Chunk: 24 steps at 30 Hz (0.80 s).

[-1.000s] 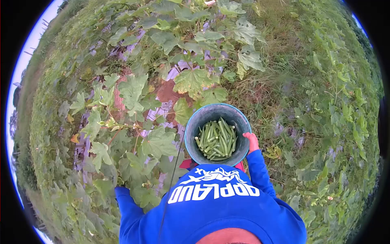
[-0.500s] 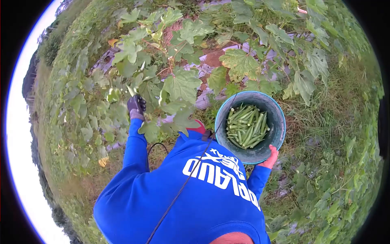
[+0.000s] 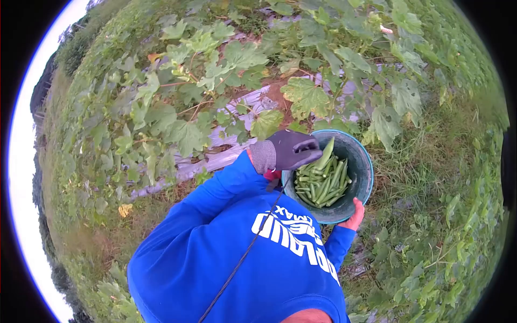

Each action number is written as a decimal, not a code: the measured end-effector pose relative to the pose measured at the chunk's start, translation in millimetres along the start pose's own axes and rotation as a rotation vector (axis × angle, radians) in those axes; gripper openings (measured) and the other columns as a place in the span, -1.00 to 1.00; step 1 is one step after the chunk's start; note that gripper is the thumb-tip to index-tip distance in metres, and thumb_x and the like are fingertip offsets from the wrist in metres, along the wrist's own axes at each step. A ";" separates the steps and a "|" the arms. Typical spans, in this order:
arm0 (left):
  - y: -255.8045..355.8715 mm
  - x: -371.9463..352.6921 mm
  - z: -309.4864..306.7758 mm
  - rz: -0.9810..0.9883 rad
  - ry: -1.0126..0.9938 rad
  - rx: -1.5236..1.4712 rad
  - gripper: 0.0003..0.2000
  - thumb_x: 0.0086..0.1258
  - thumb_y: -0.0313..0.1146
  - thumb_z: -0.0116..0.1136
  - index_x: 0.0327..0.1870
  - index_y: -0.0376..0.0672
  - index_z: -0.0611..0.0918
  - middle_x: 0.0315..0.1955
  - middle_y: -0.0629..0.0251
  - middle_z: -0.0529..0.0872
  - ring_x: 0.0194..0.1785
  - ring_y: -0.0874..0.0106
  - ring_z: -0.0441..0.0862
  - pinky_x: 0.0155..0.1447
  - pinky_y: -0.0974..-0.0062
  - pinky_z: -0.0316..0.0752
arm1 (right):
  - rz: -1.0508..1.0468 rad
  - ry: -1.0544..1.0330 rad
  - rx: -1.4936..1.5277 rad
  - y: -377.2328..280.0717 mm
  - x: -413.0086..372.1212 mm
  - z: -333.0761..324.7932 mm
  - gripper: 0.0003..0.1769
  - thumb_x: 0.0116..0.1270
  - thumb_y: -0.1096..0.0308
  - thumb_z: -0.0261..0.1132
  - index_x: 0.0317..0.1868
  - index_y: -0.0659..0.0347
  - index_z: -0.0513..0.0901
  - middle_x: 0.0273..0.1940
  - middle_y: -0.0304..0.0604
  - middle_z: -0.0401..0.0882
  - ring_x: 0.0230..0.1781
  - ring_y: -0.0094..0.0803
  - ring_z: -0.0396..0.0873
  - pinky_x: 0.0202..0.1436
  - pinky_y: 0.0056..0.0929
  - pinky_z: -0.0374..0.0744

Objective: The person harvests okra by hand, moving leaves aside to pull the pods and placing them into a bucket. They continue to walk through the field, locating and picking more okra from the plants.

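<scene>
My left hand (image 3: 293,149), in a dark glove with a grey knitted cuff, is over the near-left rim of the bucket (image 3: 367,161). Its fingers are closed, and a larger pale green okra pod (image 3: 326,154) sticks out at the fingertips. Part of the pod's lower end is hard to separate from the pods below. Inside the bucket lies a pile of green okra pods (image 3: 331,185). My bare right hand (image 3: 355,214) grips the bucket's right lower rim, fingers over the edge. The bucket is dark with a blue rim, tilted toward my view.
Okra plants (image 3: 188,134) with broad leaves stand in front and to the left. Strips of plastic sheeting (image 3: 226,153) cover soil between them. Grass (image 3: 404,172) grows right of the bucket. A dark cord (image 3: 237,269) runs across my blue shirt (image 3: 215,258).
My left hand has moved from among the leaves at the left, bringing an okra pod over the bucket. My right hand stays on the rim. The bucket has shifted slightly down in view.
</scene>
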<state>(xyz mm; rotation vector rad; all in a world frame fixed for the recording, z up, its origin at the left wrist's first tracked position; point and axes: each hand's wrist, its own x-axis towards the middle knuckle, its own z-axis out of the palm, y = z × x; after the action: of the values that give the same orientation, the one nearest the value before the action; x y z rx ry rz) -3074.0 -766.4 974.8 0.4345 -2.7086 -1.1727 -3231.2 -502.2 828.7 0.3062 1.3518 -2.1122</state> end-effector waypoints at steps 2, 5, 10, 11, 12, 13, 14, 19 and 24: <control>-5.0 13.3 7.8 0.013 0.044 -0.020 -0.78 0.44 -0.18 0.01 -0.15 -0.09 0.61 -0.31 0.16 0.69 -0.26 0.22 0.67 -0.16 0.38 0.54 | -0.029 0.045 -0.013 -1.3 7.7 -11.8 -0.70 0.18 0.27 0.26 -0.15 0.28 0.55 -0.10 -0.07 0.61 -0.08 -0.27 0.59 0.10 -0.24 0.55; -17.5 33.7 -0.6 0.081 0.156 0.070 -0.79 0.45 -0.23 -0.01 -0.15 -0.11 0.63 -0.31 0.16 0.69 -0.27 0.24 0.67 -0.13 0.41 0.54 | -0.057 0.106 0.006 -9.0 17.4 -19.0 -0.65 0.10 0.33 0.31 -0.11 0.27 0.48 -0.17 -0.13 0.54 -0.16 -0.29 0.56 -0.05 -0.27 0.56; -27.4 103.6 -66.4 -0.073 0.251 -0.289 -0.72 0.49 -0.18 -0.08 -0.17 -0.18 0.62 -0.39 0.29 0.70 -0.32 0.45 0.66 -0.21 0.50 0.54 | -0.031 0.167 0.079 -25.4 47.3 -31.1 -0.69 0.11 0.33 0.31 -0.16 0.26 0.48 -0.19 -0.11 0.54 -0.17 -0.29 0.56 -0.04 -0.25 0.56; -27.9 121.2 -82.4 -0.108 0.319 -0.407 -0.71 0.49 -0.19 -0.09 -0.18 -0.20 0.63 -0.39 0.33 0.70 -0.36 0.53 0.63 -0.26 0.56 0.53 | -0.027 0.189 0.090 -28.2 55.7 -35.8 -0.69 0.11 0.32 0.31 -0.16 0.26 0.48 -0.19 -0.11 0.54 -0.17 -0.29 0.56 -0.04 -0.25 0.56; -35.1 139.2 -101.6 -0.059 0.393 -0.396 -0.69 0.49 -0.20 -0.11 -0.19 -0.21 0.64 -0.39 0.32 0.70 -0.39 0.56 0.60 -0.30 0.60 0.50 | -0.042 0.202 0.088 -33.5 63.9 -37.6 -0.72 0.13 0.31 0.30 -0.19 0.25 0.50 -0.20 -0.12 0.54 -0.18 -0.29 0.56 -0.03 -0.26 0.56; -42.7 157.5 -121.8 -0.009 0.465 -0.386 -0.68 0.50 -0.21 -0.12 -0.20 -0.23 0.65 -0.39 0.31 0.70 -0.41 0.60 0.57 -0.34 0.65 0.47 | -0.059 0.212 0.098 -37.8 73.8 -40.8 -0.72 0.13 0.31 0.30 -0.19 0.25 0.50 -0.20 -0.12 0.54 -0.18 -0.29 0.56 -0.03 -0.26 0.56; -41.8 175.9 -142.2 0.041 0.563 -0.389 -0.65 0.51 -0.21 -0.17 -0.18 -0.26 0.64 -0.41 0.28 0.69 -0.43 0.59 0.57 -0.36 0.66 0.47 | -0.082 0.234 0.106 -41.9 85.6 -46.1 -0.73 0.14 0.30 0.29 -0.20 0.25 0.50 -0.20 -0.12 0.55 -0.18 -0.29 0.56 -0.03 -0.26 0.56; -16.1 288.2 -234.0 0.228 0.721 -0.276 -0.59 0.51 -0.17 -0.24 -0.13 -0.29 0.63 -0.42 0.26 0.68 -0.44 0.60 0.54 -0.35 0.64 0.45 | -0.039 0.320 0.121 -72.2 167.6 -67.4 -0.76 0.11 0.29 0.27 -0.25 0.22 0.52 -0.25 -0.13 0.54 -0.21 -0.31 0.55 -0.01 -0.27 0.54; -24.7 433.5 -257.1 -0.093 0.127 0.086 -0.63 0.50 -0.08 -0.19 0.07 -0.12 0.55 -0.41 0.34 0.63 -0.44 0.61 0.53 -0.42 0.63 0.45 | -0.218 0.344 -0.119 -124.1 208.6 -44.4 -0.75 0.25 0.18 0.18 -0.28 0.21 0.58 -0.27 -0.21 0.56 -0.19 -0.42 0.53 0.01 -0.36 0.51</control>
<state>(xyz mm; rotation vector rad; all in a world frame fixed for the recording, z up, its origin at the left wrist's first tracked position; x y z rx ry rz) -3412.8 -1099.8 1144.3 0.6312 -2.6615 -1.0150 -3476.0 -502.3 797.9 0.5109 1.7717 -2.2137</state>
